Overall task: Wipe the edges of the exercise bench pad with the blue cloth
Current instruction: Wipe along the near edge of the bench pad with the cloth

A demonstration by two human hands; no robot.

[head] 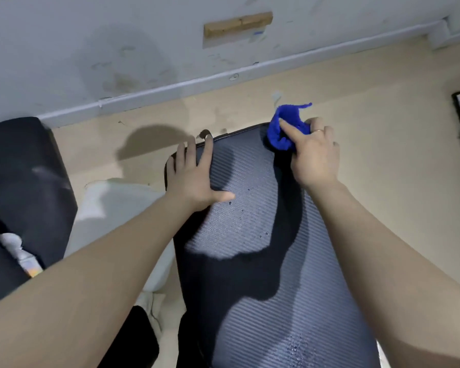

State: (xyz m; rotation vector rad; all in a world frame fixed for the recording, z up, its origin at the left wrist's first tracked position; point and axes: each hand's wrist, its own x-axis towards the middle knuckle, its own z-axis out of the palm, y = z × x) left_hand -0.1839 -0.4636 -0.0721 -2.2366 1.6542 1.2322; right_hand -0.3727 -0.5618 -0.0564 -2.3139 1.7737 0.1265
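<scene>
Right hand [315, 158]: fingers curled, gripping blue cloth [283, 128] at bench pad [250, 235] far corner. Left hand [194, 176]: fingers spread flat on pad's left edge.

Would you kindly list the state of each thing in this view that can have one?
blue cloth: bunched, pressed on the pad's far right corner.
bench pad: lying flat, water droplets on its ribbed surface.
right hand: grips the cloth, index finger extended over it.
left hand: flat, fingers spread, resting on the pad's far left edge.
spray bottle: lying on the dark seat at left.
</scene>
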